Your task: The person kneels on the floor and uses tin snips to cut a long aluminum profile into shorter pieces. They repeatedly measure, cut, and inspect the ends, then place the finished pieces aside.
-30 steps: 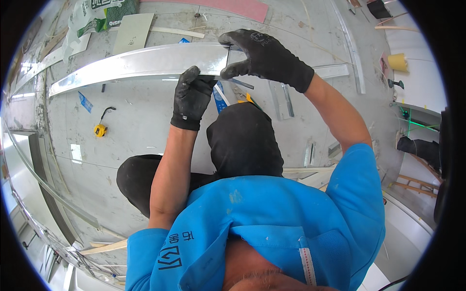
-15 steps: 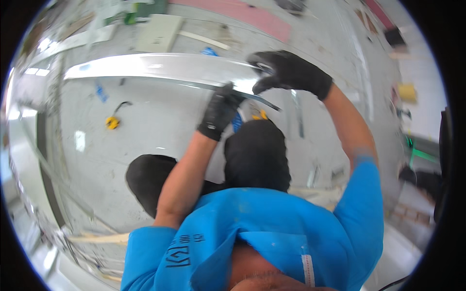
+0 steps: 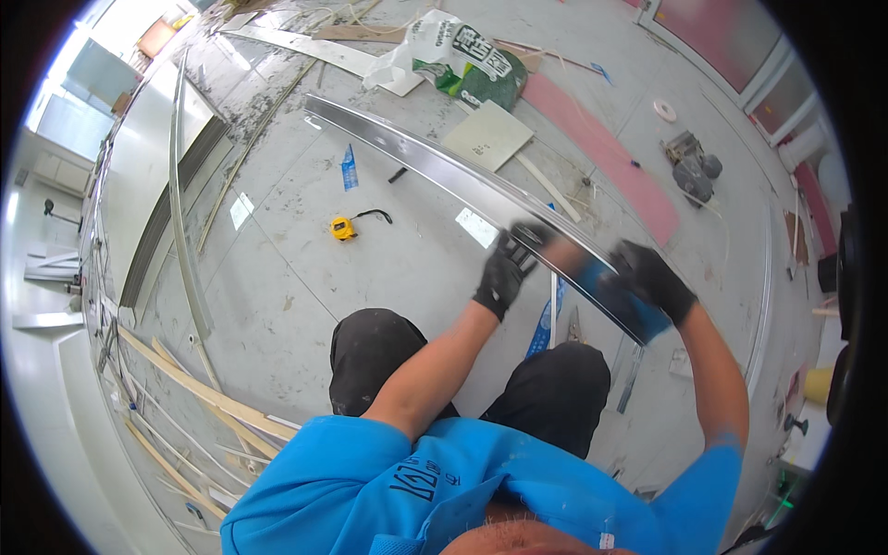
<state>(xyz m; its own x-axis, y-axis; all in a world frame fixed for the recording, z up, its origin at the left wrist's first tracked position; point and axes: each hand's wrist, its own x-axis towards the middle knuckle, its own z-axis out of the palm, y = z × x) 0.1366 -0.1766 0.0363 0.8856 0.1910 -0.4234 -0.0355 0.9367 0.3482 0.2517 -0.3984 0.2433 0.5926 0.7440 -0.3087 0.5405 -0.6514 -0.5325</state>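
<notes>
A long, shiny metal strip slants from the upper left toward the right, held above the floor. Its polished face mirrors dark gloves and blue cloth. My left hand, in a black glove, grips the strip's near edge with its fingers curled over it. My right hand, also gloved in black, closes on the far edge near the right end; its fingertips are slightly blurred. Below the strip, between my knees, lie a blue printed strip and what look like pliers.
A yellow tape measure lies on the grey floor to the left. Farther off are a pale board, a white-and-green bag and a long pink sheet. Wooden strips lie at lower left, beside long metal-edged panels.
The metal strip has gone from nearly level to slanting, its right end now closer to me. My right hand has come down and closed on its far edge. The view has shifted.
</notes>
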